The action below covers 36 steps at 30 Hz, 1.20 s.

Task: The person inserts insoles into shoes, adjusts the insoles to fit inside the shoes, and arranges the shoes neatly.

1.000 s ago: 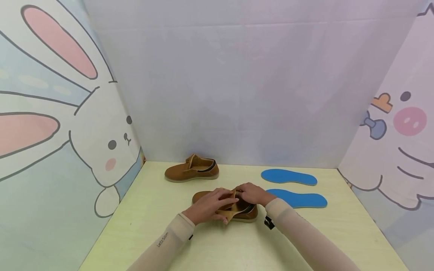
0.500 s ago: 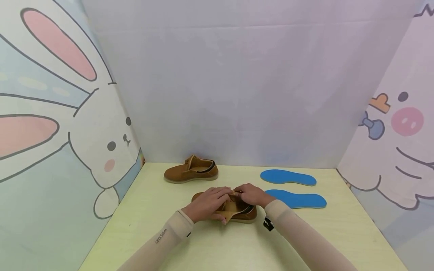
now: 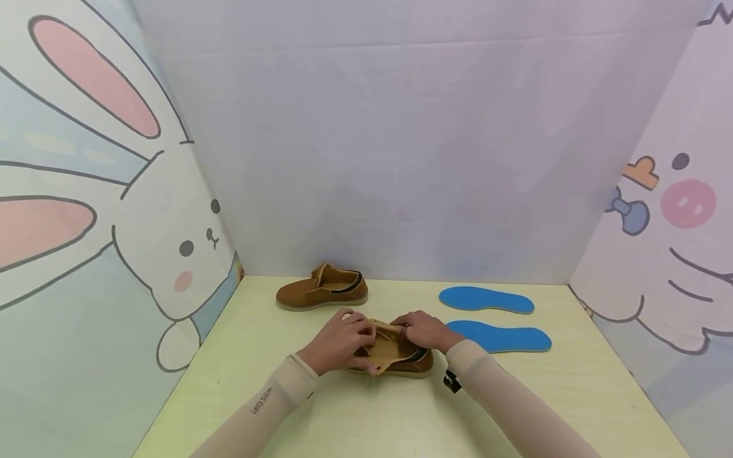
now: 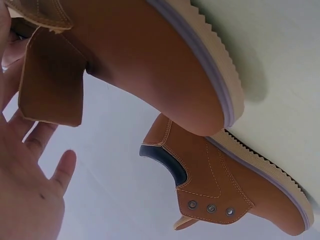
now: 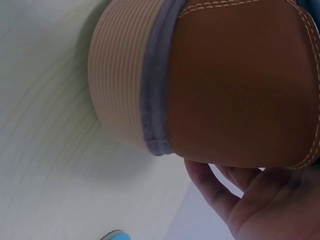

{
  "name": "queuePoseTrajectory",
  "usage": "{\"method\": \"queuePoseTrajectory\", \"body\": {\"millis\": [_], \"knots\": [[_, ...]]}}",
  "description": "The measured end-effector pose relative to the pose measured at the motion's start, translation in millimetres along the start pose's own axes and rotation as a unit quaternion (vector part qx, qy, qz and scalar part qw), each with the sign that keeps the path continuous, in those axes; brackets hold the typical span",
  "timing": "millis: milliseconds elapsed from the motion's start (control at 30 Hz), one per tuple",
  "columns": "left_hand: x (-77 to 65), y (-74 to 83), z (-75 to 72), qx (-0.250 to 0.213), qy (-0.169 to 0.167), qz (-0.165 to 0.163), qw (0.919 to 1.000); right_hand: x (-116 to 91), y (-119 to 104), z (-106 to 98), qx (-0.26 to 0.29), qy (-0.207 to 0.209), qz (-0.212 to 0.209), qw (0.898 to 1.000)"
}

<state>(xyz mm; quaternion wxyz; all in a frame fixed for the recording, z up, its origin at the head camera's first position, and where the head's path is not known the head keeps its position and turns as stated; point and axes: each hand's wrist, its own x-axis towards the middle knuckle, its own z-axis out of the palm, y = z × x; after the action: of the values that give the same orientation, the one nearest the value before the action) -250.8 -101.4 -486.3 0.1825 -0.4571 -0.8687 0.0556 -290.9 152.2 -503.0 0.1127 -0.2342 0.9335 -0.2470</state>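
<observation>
A brown leather shoe [image 3: 420,366] sits on the table, toe to the left, its opening spread wide. My left hand [image 3: 335,343] is over its front, with bent fingers at the tongue and the thumb by the near eyelet flap. In the left wrist view the tongue [image 4: 52,82] is folded outward, and the little finger stands free. My right hand [image 3: 424,329] grips the far side of the opening. The right wrist view shows its fingers against the outside of the shoe beyond the heel [image 5: 240,90]; the thumb is hidden.
A second brown shoe [image 3: 292,296] stands near the back wall, toe to the left. Two blue insoles [image 3: 487,299] lie flat at the right, the nearer insole [image 3: 509,338] close beside my right wrist. Printed cloth walls enclose the table [image 3: 395,420] on three sides.
My left hand has shifted left, towards the toe, and the tongue has gone back with it. More of the shoe's tan inside now shows. The right hand has hardly moved.
</observation>
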Motion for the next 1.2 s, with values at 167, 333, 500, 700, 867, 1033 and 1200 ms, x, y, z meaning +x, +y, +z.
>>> {"method": "queuePoseTrajectory", "body": {"millis": [167, 333, 500, 700, 867, 1033, 1200], "knots": [[-2.3, -1.5, 4.0, 0.013, -0.016, -0.007, 0.9998, -1.9, -0.6, -0.1, 0.009, 0.003, 0.004, 1.000], [-6.5, -2.0, 7.2, -0.010, -0.038, -0.027, 0.9989, -2.4, -1.3, 1.4, 0.018, 0.000, 0.011, 1.000], [-9.4, -1.6, 10.3, -0.064, -0.034, -0.053, 0.9960, -0.9, -0.4, 4.1, 0.013, 0.005, 0.012, 1.000], [-7.3, -1.1, 11.0, -0.083, -0.024, -0.055, 0.9947, -1.2, -0.3, 3.3, 0.012, 0.008, 0.007, 1.000], [-5.5, -1.4, 10.4, -0.100, -0.023, -0.040, 0.9939, -2.2, -1.9, 2.7, 0.010, 0.008, 0.007, 1.000], [-5.1, -1.0, 11.2, -0.102, -0.052, -0.032, 0.9929, -2.6, -2.9, 2.9, 0.010, 0.011, 0.006, 1.000], [-3.1, -1.5, 14.1, -0.060, -0.072, -0.013, 0.9955, -2.9, -3.3, 2.5, 0.012, 0.012, 0.009, 1.000]]}}
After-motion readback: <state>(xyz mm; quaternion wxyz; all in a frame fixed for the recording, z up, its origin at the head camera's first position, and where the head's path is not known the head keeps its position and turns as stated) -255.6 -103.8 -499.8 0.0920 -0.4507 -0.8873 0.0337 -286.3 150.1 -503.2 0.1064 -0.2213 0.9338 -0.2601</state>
